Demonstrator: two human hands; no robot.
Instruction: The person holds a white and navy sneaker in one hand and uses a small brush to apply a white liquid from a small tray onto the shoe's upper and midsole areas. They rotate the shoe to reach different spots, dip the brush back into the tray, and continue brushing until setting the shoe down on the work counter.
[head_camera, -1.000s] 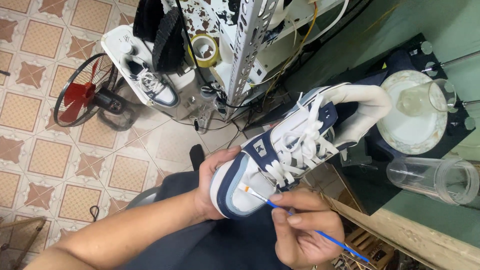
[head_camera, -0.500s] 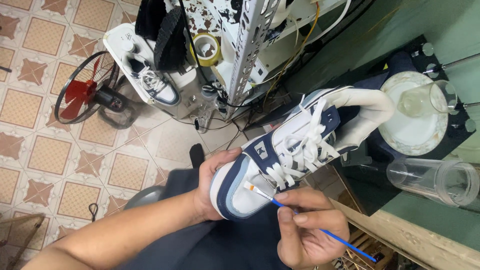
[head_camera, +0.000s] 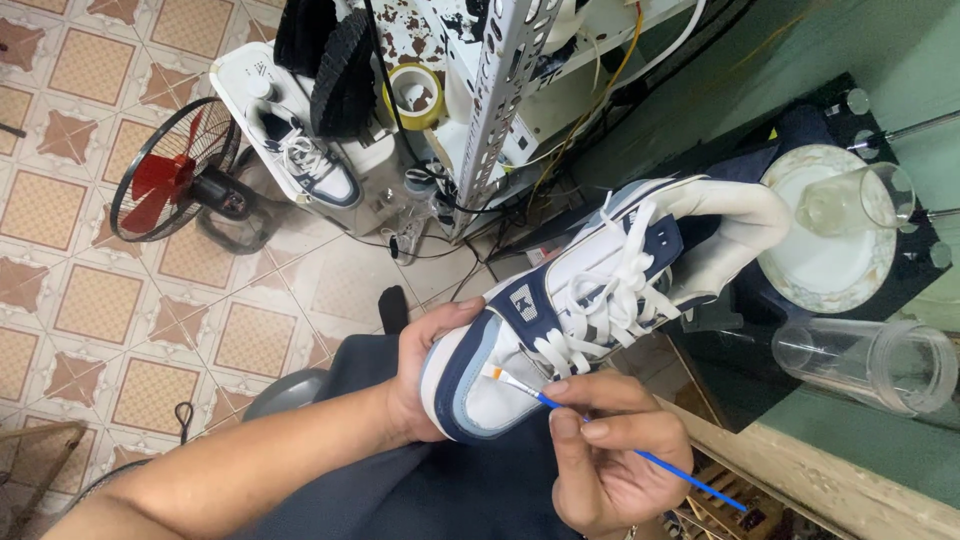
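Observation:
My left hand (head_camera: 420, 375) grips the toe end of a white and navy sneaker (head_camera: 580, 300) with white laces, held over my lap. My right hand (head_camera: 610, 450) pinches a thin blue-handled paintbrush (head_camera: 600, 430). Its orange-tipped bristles touch the white toe panel of the sneaker, just below the laces. The shoe's opening is stuffed with a pale form at the upper right.
A matching sneaker (head_camera: 305, 165) lies on a white box near a small red-bladed fan (head_camera: 175, 185) on the tiled floor. A perforated metal rack (head_camera: 500, 90) with a tape roll stands behind. A plate (head_camera: 825, 260) with a glass and a clear plastic cup (head_camera: 870, 360) sit at right.
The shoe and both hands have stayed nearly still. The brush tip has shifted slightly along the toe panel.

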